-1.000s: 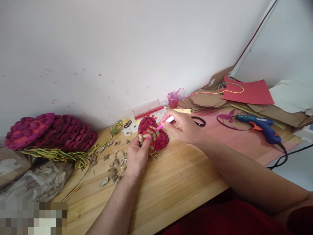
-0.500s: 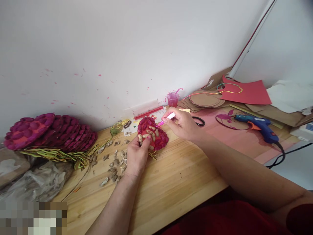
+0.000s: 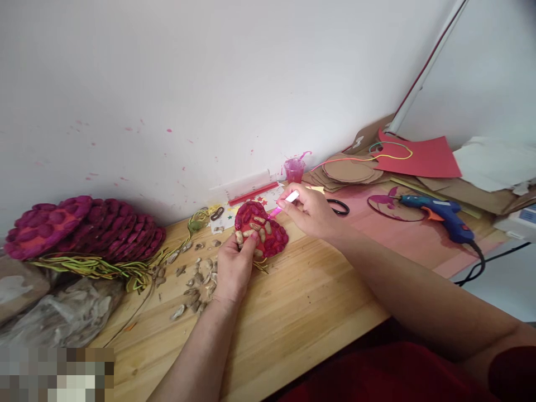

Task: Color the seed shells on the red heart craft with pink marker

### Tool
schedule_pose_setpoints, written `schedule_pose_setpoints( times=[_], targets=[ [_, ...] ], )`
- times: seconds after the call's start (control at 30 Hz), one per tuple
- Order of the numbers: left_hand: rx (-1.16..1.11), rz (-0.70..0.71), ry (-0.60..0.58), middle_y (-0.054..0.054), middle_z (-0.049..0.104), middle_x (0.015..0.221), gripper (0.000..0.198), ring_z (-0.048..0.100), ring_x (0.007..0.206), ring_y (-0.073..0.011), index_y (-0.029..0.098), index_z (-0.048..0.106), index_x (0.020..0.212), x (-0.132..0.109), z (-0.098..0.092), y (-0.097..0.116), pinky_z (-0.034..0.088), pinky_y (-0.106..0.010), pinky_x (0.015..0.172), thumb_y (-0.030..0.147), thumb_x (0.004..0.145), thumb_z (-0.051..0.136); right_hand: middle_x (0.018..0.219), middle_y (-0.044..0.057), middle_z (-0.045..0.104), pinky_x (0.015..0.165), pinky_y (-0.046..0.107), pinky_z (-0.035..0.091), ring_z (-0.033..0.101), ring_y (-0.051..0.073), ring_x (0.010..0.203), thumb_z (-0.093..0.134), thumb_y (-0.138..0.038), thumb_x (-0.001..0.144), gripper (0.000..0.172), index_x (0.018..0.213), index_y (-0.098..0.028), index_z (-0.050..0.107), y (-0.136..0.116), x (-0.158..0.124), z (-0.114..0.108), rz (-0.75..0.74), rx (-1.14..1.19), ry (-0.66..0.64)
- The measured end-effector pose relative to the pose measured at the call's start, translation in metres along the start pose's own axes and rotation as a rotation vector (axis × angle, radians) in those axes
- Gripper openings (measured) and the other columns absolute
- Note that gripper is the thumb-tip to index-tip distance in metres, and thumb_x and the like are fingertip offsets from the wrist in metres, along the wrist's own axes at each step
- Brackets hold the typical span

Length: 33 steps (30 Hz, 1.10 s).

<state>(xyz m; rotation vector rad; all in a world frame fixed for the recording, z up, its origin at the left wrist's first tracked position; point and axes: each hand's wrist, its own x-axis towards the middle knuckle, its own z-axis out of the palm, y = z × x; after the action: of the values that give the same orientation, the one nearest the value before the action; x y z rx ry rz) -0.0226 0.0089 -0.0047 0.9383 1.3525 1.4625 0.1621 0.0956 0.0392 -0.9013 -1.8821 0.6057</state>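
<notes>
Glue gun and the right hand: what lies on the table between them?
In the head view, black scissors lie beside the right hand, then a magenta-smeared round piece on the pink sheet, next to the blue glue gun.

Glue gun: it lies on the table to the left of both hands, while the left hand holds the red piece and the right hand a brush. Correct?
Not quite. In the head view the glue gun lies to the right of both hands, far right on the table. The left hand does hold the red piece, and the right hand the brush.
</notes>
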Motion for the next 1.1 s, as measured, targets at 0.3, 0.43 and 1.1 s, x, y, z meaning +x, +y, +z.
schedule_pose_setpoints(
  times=[0.3,0.43,1.1],
  targets=[
    [0.022,0.006,-0.003,0.002,0.063,0.064,0.036,0.044,0.047,-0.0074,0.016,0.069,0.084,0.0025,-0.0012,-0.0027,0.036,-0.021,0.049,0.049,0.076,0.079,0.07,-0.001,0.059,0.06,0.025,0.036,0.052,0.012,0.062,0.059,-0.03,0.092,0.013,0.086,-0.019,0.06,-0.0045,-0.0016,0.0009,0.017,-0.008,-0.034],
    [0.055,0.009,-0.003,0.001,0.064,0.064,0.039,0.049,0.051,-0.0094,0.015,0.069,0.086,0.0024,-0.0019,-0.0032,0.04,-0.022,0.052,0.051,0.076,0.079,0.072,0.0,0.06,0.06,0.026,0.036,0.052,0.012,0.062,0.058,-0.03,0.093,0.014,0.085,-0.019,0.059,-0.0056,-0.0019,-0.0001,0.003,-0.047,-0.036],
    [0.064,0.043,-0.03,0.001,0.064,0.07,0.035,0.05,0.057,-0.011,0.016,0.069,0.089,0.0018,-0.002,-0.0069,0.041,-0.023,0.056,0.05,0.081,0.076,0.076,0.001,0.064,0.06,0.025,0.038,0.055,0.013,0.067,0.058,-0.03,0.095,0.013,0.087,-0.019,0.059,-0.0084,-0.0041,-0.001,-0.101,0.02,-0.025]
  ],
)
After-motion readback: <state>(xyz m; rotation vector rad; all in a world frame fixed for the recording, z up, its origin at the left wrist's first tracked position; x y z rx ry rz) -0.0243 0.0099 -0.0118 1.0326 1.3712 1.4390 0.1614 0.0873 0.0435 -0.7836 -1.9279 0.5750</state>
